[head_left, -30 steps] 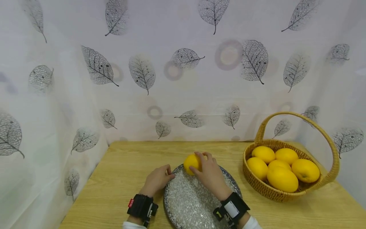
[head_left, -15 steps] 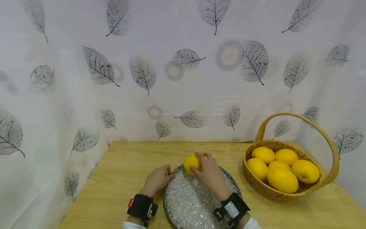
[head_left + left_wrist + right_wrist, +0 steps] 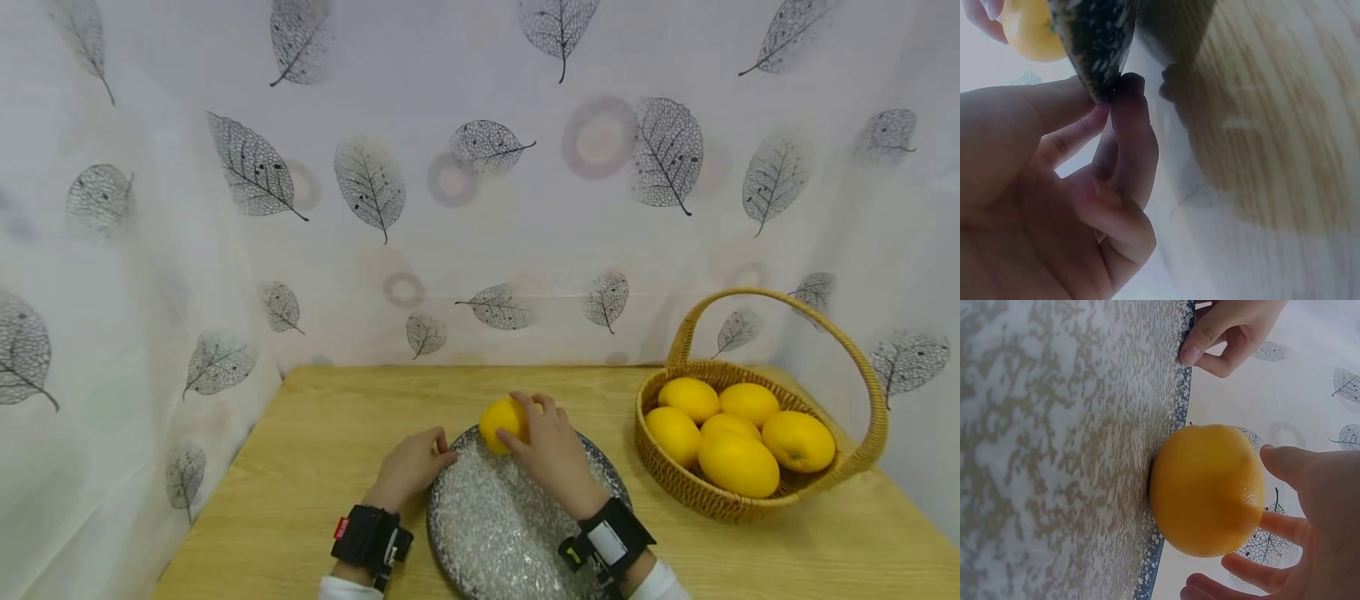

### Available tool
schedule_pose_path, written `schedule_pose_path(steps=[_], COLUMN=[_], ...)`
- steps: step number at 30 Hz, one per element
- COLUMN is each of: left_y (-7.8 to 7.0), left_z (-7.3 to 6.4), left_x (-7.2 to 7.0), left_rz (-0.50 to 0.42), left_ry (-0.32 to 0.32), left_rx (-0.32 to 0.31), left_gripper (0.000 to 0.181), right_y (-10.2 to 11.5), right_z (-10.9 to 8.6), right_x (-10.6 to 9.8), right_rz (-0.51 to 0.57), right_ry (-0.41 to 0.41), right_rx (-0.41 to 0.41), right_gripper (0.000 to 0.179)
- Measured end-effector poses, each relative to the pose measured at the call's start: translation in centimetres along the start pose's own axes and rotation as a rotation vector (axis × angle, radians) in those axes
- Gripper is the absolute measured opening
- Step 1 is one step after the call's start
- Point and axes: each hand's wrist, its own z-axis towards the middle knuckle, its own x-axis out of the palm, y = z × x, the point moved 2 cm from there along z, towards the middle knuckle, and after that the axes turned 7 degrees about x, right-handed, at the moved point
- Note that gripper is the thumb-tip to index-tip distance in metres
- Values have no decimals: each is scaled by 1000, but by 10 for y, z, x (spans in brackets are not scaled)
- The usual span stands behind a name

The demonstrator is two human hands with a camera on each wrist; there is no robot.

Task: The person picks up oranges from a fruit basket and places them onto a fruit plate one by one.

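Yellow fruit (image 3: pixel 1207 490) sits at the far edge of the speckled plate (image 3: pixel 480 533), touching its surface just inside the dark rim. Right hand (image 3: pixel 553 454): thumb and fingers bent about the fruit from its outer and upper sides, holding it by the tips; the right wrist view shows the palm well clear, so the hold is judged light. Left hand (image 3: pixel 411 468): thumb and finger pinch the plate's rim at its left side, other fingers curled beneath, as the left wrist view confirms. Basket (image 3: pixel 701 498) stands apart on the table (image 3: pixel 322 425) to the right, six yellow fruits (image 3: pixel 738 463) visible in it. Principal hazard, in this report's judgement: rolling. Fruit is rounded and placed at the margin; should the fingertips let go unevenly, or the thumb push outward, it could pass over the rim onto the table. Second hazard: a tug or lift by the left hand would tilt the plate and set the fruit moving. Third: downward pressure so near the edge might tip the plate, if its base is narrow; the base cannot be seen. How firmly either hand grips cannot be established.
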Motion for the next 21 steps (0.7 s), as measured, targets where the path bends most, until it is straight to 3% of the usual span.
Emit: schedule_pose_path(steps=[11,21], left_y=[5,6], left_z=[2,3], left_x=[3,4], left_rz=[11,15], left_ry=[-3,-10], left_rx=[-7,-19], left_gripper=[18,18], right_y=[-2,-1], right_z=[1,0], right_x=[-2,-2], right_rz=[-36,-26], right_ry=[-45,-29], right_rx=[-26,-19], right_gripper=[63,63])
